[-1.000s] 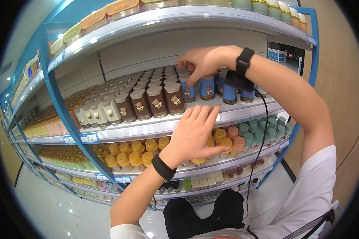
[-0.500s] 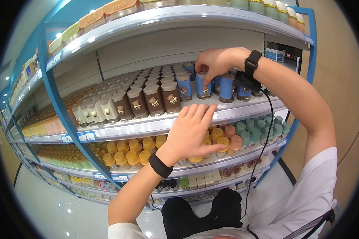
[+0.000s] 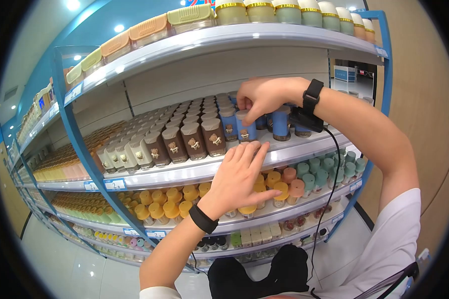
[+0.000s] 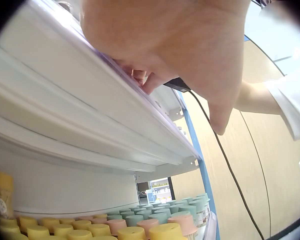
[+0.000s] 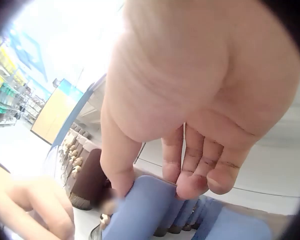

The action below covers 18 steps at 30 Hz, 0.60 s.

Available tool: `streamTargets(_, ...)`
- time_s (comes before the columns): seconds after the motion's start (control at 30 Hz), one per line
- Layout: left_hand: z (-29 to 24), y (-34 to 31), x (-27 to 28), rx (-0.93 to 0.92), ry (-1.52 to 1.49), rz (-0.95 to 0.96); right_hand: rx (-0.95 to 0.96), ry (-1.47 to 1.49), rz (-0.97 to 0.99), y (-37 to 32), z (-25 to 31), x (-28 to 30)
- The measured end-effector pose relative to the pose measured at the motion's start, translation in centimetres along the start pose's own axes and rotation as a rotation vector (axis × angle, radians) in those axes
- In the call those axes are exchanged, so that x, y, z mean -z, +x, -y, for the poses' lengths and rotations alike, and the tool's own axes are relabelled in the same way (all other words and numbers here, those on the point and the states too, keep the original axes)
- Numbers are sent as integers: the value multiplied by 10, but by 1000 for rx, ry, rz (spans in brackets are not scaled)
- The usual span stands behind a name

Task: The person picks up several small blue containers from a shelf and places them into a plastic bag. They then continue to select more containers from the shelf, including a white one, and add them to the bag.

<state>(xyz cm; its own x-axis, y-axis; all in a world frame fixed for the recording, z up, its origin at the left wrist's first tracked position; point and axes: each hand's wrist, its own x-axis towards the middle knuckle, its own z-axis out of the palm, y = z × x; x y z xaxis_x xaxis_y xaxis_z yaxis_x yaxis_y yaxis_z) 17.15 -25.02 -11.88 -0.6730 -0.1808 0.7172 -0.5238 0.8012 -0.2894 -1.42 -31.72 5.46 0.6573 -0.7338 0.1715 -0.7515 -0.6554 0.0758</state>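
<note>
In the head view my right hand (image 3: 269,94) reaches over the shelf and grips a blue bottle (image 3: 246,130) with a small bear figure on its front. The right wrist view has the thumb on one side of that bottle (image 5: 140,205) and fingertips at its other side. Another blue bottle (image 3: 229,123) stands just left of it, beside the row of brown bear bottles (image 3: 213,137). My left hand (image 3: 237,177) lies with straight fingers at the shelf's front edge, thumb spread, holding nothing. Its palm (image 4: 175,40) fills the top of the left wrist view.
More blue bottles (image 3: 281,123) stand right of the gripped one, partly behind the wrist camera. White bear bottles (image 3: 140,152) line up at the left. Yellow-capped bottles (image 3: 172,209) fill the shelf below. A black cable (image 3: 329,189) hangs from the right wrist.
My right hand went from the left blue bottle to the one right of it, then brought that bottle left and forward. The left hand stays at the shelf edge. The head view tilted up slightly.
</note>
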Motion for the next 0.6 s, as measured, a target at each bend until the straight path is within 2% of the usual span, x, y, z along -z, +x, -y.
streamTargets(0.13,2,-2,-2,4,-31,25,2,35,-42,5,9,-6)
streamTargets(0.4,2,-1,-1,2,-24,25,246,87,-186,5,8,-12)
streamTargets(0.6,1,0,-1,7,-17,28,209,98,-194,1,19,-20)
